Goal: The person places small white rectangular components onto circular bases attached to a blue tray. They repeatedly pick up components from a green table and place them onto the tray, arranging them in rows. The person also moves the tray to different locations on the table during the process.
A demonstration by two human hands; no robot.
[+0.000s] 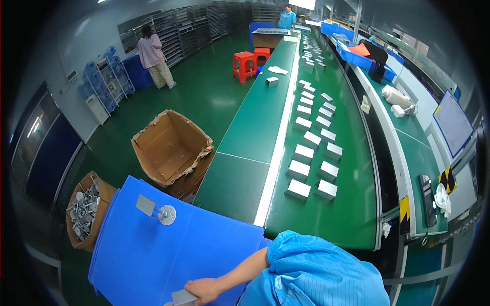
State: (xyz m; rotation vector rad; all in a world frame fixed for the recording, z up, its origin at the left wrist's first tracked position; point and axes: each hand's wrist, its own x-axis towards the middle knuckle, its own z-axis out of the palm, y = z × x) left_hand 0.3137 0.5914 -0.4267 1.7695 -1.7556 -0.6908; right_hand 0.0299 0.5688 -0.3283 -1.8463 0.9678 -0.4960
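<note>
My right hand (202, 290) reaches in from the right at the lower edge, its forearm bent leftward out of a blue sleeve (316, 270). Its fingers close on a grey rectangular piece (182, 297), partly cut off by the picture's lower edge. Under the hand spreads a stack of blue plastic sheets (214, 229). Farther up on the sheets lies a grey flat plate (145, 204), touching or joined to a pale round disc (167, 214); I cannot tell which. My left hand is out of the picture.
An open cardboard box (171, 148) stands left of the green bench (235, 176). A smaller carton (84, 211) holds grey disc-ended parts. Rows of silver rectangular blocks (298, 189) stand on the green conveyor (337, 224). Red stools (244, 66) and two people (153, 53) are farther off.
</note>
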